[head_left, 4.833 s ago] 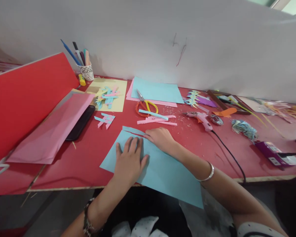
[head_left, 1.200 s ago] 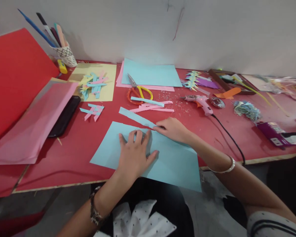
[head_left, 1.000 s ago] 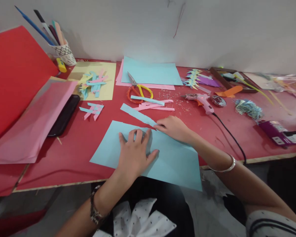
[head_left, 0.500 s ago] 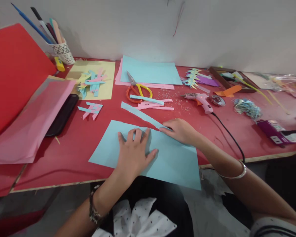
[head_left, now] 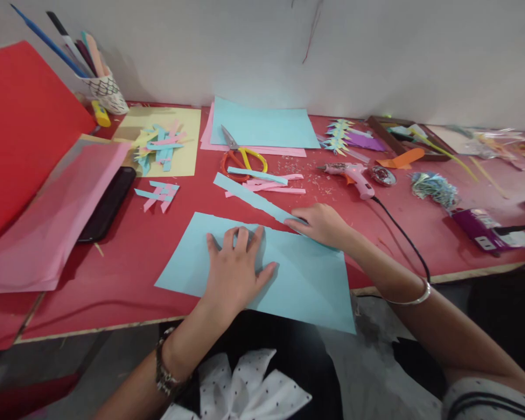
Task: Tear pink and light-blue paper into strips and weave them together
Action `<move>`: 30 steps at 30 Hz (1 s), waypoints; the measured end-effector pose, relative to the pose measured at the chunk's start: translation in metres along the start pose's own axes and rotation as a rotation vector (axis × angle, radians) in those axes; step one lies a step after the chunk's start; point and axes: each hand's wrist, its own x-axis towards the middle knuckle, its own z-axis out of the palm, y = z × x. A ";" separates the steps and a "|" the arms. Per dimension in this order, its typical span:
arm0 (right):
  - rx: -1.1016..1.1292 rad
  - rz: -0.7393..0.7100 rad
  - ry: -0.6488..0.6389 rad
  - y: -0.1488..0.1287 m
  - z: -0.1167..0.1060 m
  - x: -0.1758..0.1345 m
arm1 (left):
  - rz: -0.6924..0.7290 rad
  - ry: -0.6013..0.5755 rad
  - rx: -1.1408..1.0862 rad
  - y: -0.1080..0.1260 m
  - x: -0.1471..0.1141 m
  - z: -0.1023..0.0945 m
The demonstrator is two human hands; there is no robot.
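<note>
Left hand (head_left: 234,271) spread wide on the rectangular light-blue paper sheet (head_left: 306,286); at its far edge, right hand (head_left: 326,226) pinches the long light-blue paper strip (head_left: 249,198), seemingly mostly torn, end hidden!

Flat red tabletop (head_left: 114,297). On it: light-blue rectangular paper sheet (head_left: 304,280), overhanging the front; pale-yellow paper sheet (head_left: 190,158); pink plastic glue gun (head_left: 356,173).

A pale grey wall (head_left: 192,52) rises behind the far edge of the red desk (head_left: 114,291), 1 thin reddish strand (head_left: 312,32) hanging on it. Unpainted wood shows along the near edge; 1 seam (head_left: 31,315) crosses near the left corner. Grey floor (head_left: 370,356) lies below. Soft light pales the desk's right side.
</note>
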 end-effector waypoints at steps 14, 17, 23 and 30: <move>-0.204 0.003 -0.095 0.008 0.001 -0.020 | 0.003 -0.028 -0.001 -0.001 0.000 -0.003; -0.230 0.047 -0.099 0.010 0.001 -0.018 | 0.003 -0.032 -0.001 -0.001 0.000 -0.003; -0.150 0.070 0.008 0.017 0.002 -0.019 | -0.004 -0.031 -0.017 -0.001 0.000 -0.003; -0.058 0.001 0.027 0.023 0.002 -0.034 | 0.002 -0.014 -0.006 -0.001 -0.001 -0.001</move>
